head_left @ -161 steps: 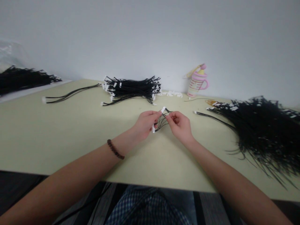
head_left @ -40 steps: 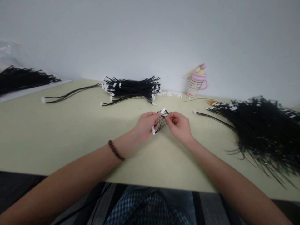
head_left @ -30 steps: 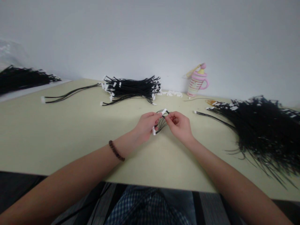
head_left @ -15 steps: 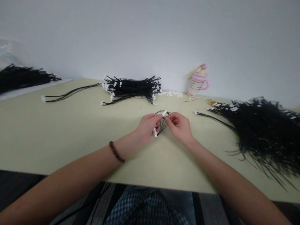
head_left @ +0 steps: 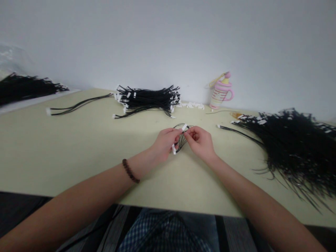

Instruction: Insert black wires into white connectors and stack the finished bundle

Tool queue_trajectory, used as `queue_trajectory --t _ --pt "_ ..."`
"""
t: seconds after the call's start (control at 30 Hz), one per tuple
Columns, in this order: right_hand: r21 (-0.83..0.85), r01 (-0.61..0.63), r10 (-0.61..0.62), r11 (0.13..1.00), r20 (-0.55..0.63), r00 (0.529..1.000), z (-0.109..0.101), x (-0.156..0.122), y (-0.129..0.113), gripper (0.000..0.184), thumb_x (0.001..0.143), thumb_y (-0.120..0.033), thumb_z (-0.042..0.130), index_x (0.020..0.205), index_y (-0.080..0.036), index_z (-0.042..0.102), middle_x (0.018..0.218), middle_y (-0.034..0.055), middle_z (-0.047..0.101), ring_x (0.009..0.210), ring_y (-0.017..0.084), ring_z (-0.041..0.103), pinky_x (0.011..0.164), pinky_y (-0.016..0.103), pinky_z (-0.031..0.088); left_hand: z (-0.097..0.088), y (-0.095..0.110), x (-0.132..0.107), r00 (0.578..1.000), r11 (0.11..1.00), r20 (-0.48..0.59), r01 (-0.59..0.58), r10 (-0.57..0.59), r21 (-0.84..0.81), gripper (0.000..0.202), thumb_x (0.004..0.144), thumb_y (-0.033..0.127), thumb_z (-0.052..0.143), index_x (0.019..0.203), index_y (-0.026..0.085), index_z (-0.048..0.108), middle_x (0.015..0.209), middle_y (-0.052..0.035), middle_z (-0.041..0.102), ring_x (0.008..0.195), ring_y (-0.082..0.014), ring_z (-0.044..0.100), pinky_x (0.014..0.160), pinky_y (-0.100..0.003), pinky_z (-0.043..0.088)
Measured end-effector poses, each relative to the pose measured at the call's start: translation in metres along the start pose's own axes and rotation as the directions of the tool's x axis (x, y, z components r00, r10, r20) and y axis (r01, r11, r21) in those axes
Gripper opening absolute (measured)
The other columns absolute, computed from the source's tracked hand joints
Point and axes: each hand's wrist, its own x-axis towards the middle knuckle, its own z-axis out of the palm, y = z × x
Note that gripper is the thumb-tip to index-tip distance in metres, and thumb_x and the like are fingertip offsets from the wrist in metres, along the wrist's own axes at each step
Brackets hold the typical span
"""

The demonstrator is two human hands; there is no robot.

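Observation:
Over the middle of the table, my left hand (head_left: pixel 165 142) is closed on a wire harness (head_left: pixel 181 141) of thin black wires bent into a loop. A white connector (head_left: pixel 184 127) sticks up between its thumb and forefinger. Another white connector (head_left: pixel 174 149) hangs below those fingers, at the other end of the wires. My right hand (head_left: pixel 200 141) pinches black wires right beside the upper connector, thumb against forefinger. The exact spot where its fingertips meet the wires is partly hidden.
Behind my hands lies a bundle of black harnesses (head_left: pixel 149 98) with white connectors. Loose white connectors (head_left: pixel 193 105) and a pink striped cup (head_left: pixel 220 92) stand near the wall. A large heap of black wires (head_left: pixel 296 147) covers the right side; another pile (head_left: pixel 26 87) lies far left.
Almost nothing differs. My right hand has shifted very slightly left, closer to the upper connector; my left hand keeps its hold on the harness.

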Motion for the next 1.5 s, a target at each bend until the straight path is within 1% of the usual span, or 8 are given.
queue_trajectory --t 0.37,0.57,1.1,1.3,1.5 --pt "-0.004 0.014 -0.014 1.000 0.014 1.000 0.0006 -0.0005 0.0003 0.013 0.076 -0.029 0.056 0.071 -0.017 0.056 0.060 -0.0001 0.055 0.052 0.011 0.050 0.048 0.022 0.037 0.0016 0.0017 -0.0017 1.000 1.000 -0.004 0.010 -0.010 0.008 0.025 0.075 0.023 0.060 0.054 0.018 0.047 0.050 0.0047 0.037 0.040 -0.0067 0.034 0.038 -0.022 0.026" --pt "-0.015 0.043 -0.043 0.999 0.021 0.999 0.0017 -0.0011 -0.0010 0.013 0.076 -0.029 0.056 0.070 -0.017 0.056 0.060 0.0003 0.055 0.052 0.011 0.049 0.048 0.023 0.037 -0.0001 0.0001 -0.0001 1.000 1.000 0.018 0.008 -0.008 0.013 0.023 0.075 0.022 0.059 0.055 0.017 0.048 0.051 0.0046 0.037 0.041 -0.0066 0.035 0.038 -0.022 0.027" --pt "0.008 0.032 -0.033 0.999 0.019 0.999 0.0025 -0.0002 -0.0002 0.012 0.075 -0.027 0.057 0.071 -0.017 0.057 0.061 0.0011 0.057 0.053 0.012 0.050 0.049 0.023 0.038 -0.0004 -0.0019 -0.0001 1.000 1.000 0.022 0.012 -0.012 0.003 0.026 0.075 0.022 0.059 0.053 0.018 0.046 0.050 0.0053 0.036 0.039 -0.0064 0.035 0.039 -0.023 0.026" --pt "0.012 0.026 -0.026 1.000 -0.004 1.000 0.0007 -0.0002 -0.0010 0.013 0.076 -0.029 0.056 0.071 -0.016 0.057 0.060 0.0002 0.055 0.052 0.011 0.049 0.048 0.022 0.036 -0.0012 -0.0007 0.0019 1.000 1.000 -0.022 -0.013 0.013 0.011 0.021 0.073 0.022 0.062 0.056 0.016 0.051 0.050 0.0048 0.038 0.041 -0.0065 0.036 0.038 -0.022 0.026" --pt "0.026 0.001 0.001 1.000 -0.062 0.998 -0.0024 0.0015 -0.0013 0.016 0.077 -0.032 0.056 0.072 -0.016 0.058 0.060 0.0001 0.055 0.052 0.010 0.048 0.049 0.022 0.036 -0.0037 0.0010 0.0045 0.999 0.999 -0.035 -0.041 0.040 -0.021 0.021 0.074 0.022 0.062 0.059 0.014 0.050 0.051 0.0055 0.038 0.042 -0.0052 0.034 0.039 -0.020 0.027"
